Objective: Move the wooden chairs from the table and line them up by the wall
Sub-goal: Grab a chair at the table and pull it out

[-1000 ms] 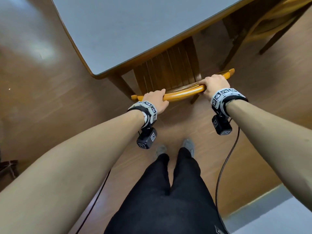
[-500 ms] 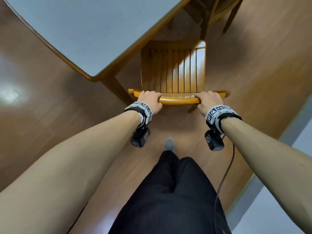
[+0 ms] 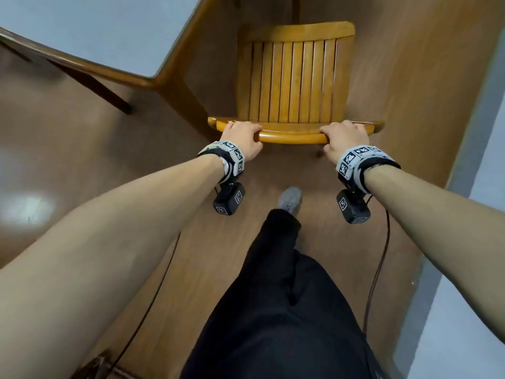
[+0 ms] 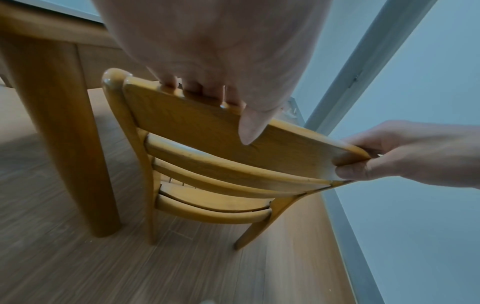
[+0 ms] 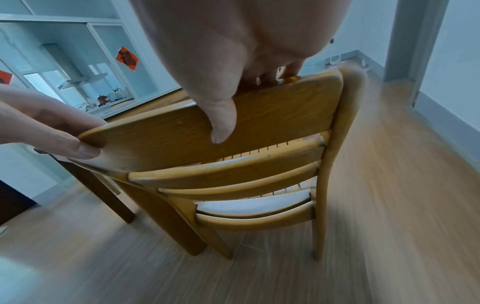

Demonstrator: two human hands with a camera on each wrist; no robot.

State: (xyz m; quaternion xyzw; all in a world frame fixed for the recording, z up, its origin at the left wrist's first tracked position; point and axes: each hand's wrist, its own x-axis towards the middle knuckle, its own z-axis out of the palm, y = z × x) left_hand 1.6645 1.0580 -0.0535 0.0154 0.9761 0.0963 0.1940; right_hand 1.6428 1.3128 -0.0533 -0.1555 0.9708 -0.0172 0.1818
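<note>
Your fingers (image 4: 205,92) are curling over the chair (image 3: 295,83) top rail, left hand (image 3: 241,138) and right hand (image 3: 344,140) gripping it, beside the worktop (image 3: 153,77) corner; swinging wide risks clipping that leg (image 4: 59,133)

Chair (image 3: 295,80) is honey-toned wood with a glossy varnish, grain showing on the top rail and a slatted seat. Table (image 3: 82,31) has a matt grey top edged in smooth wood. Floor (image 3: 68,149) looks like wood-grain laminate with a soft sheen. Wrist straps (image 3: 355,160) look like cloth.
</note>
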